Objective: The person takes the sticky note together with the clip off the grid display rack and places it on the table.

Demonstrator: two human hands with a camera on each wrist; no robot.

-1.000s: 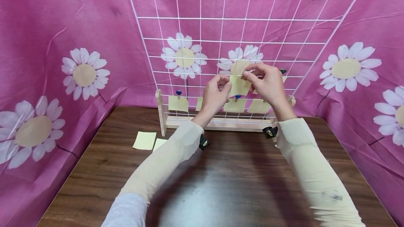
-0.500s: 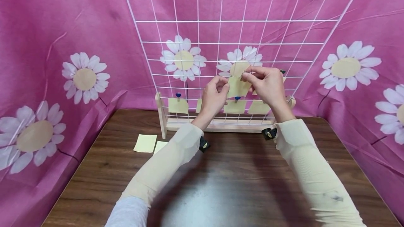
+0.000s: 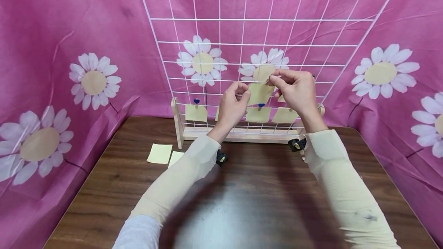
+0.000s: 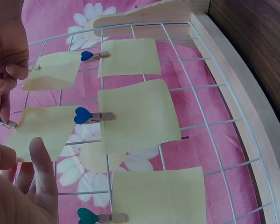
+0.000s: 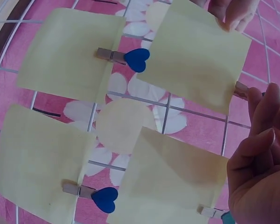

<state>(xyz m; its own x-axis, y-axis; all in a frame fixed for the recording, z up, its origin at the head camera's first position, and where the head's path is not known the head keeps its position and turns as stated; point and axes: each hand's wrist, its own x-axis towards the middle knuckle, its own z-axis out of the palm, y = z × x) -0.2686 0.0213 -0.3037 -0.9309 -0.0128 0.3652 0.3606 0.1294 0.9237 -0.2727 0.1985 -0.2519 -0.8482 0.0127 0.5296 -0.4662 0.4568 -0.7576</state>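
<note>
Pink cloth [image 3: 114,14] printed with white daisies hangs behind and on both sides of a dark wood-grain tabletop [image 3: 256,199]. On it stands a white wire grid [image 3: 242,43], its lower edge set in a pale wooden stand [image 3: 256,137]. The left hand [image 3: 232,105] has its thumb and fingers drawn together on one edge of a pale yellow note [image 3: 259,93], pinching it in front of the grid. The right hand [image 3: 297,89], at the note's upper right, has its fingers closed on the end of a small clip [image 5: 241,88], whose tip meets the note's edge. Just below, other yellow notes hang in a row, among them one at the left end [image 3: 196,113]; two loose notes [image 3: 160,153] lie side by side on the tabletop, left of the left forearm. Smallest are the wooden clips with blue hearts [image 5: 136,59] on hanging notes, and one with a green heart [image 4: 87,217].
</note>
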